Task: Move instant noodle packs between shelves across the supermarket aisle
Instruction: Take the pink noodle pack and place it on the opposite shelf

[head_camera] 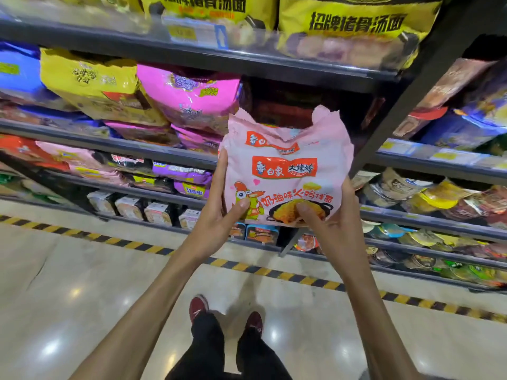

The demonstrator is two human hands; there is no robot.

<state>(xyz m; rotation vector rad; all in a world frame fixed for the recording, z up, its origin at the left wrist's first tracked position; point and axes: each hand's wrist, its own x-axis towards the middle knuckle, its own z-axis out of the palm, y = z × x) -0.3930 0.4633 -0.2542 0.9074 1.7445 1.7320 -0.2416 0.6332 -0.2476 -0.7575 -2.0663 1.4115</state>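
I hold a pale pink instant noodle multipack [288, 165] with a red label and a cartoon chicken, upright in front of the shelves. My left hand [219, 215] grips its lower left edge, thumb on the front. My right hand [329, 223] grips its lower right corner, thumb on the printed pan. Behind the pack's top there is a dark gap [296, 105] on the shelf, to the right of magenta packs [192, 97].
Yellow packs [90, 83] and blue packs fill the shelf to the left; big yellow bags [354, 26] sit above. A dark upright post [406, 89] divides the shelving. Bowl noodles [428, 196] fill the lower right shelves. A yellow-black floor stripe [274, 272] runs along the shelf base.
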